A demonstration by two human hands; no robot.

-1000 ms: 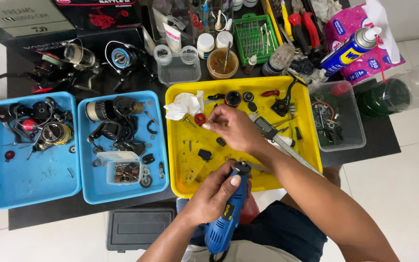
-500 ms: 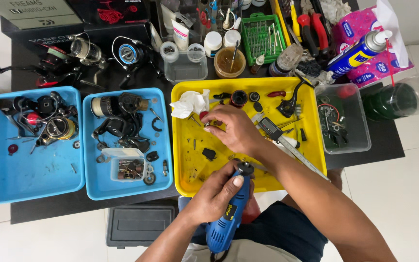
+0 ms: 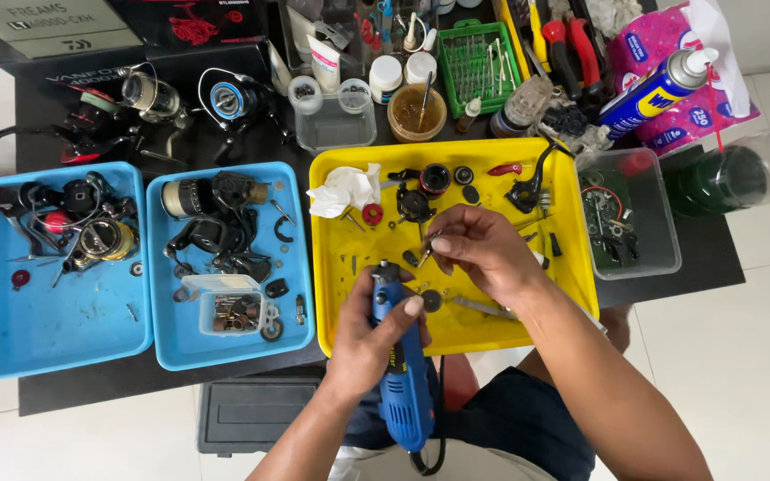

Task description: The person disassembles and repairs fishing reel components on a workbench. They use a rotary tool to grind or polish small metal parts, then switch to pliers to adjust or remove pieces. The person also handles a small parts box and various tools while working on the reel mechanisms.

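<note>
the left hand (image 3: 376,330) is wrapped around the blue plastic rotary tool with a black cord (image 3: 400,374), fingers closed on its barrel and thumb laid along the top, the nose of the tool pointing away from the body toward the part. the right hand (image 3: 483,254) pinches a small metal pin-like part (image 3: 427,245) between thumb and fingertips (image 3: 443,242), fingers drawn narrow; the part is too small to identify surely, probably a slim shaft or screw. it sits just beyond the tool's nose, above the floor of the yellow plastic tray (image 3: 340,267).

handling: the part is judged light, stiff and slippery, easy to flick out of a pinch; grip it close behind the worked end. the tool is judged moderately heavy and rigid; hold it at mid-barrel, as shown, cord trailing clear.

around the fingers: a black round gear-like piece (image 3: 430,300) lies just beside the left thumb. a crumpled white tissue (image 3: 342,190) and a small red knob (image 3: 372,214) lie beyond the tool's tip to the left. a black reel body (image 3: 414,205) sits just past the right fingertips and crowds the working space. two blue plastic trays (image 3: 73,347) holding dismantled reels lie well apart to the left of the left hand. a clear plastic box (image 3: 661,258) stands beyond the right wrist.
</note>
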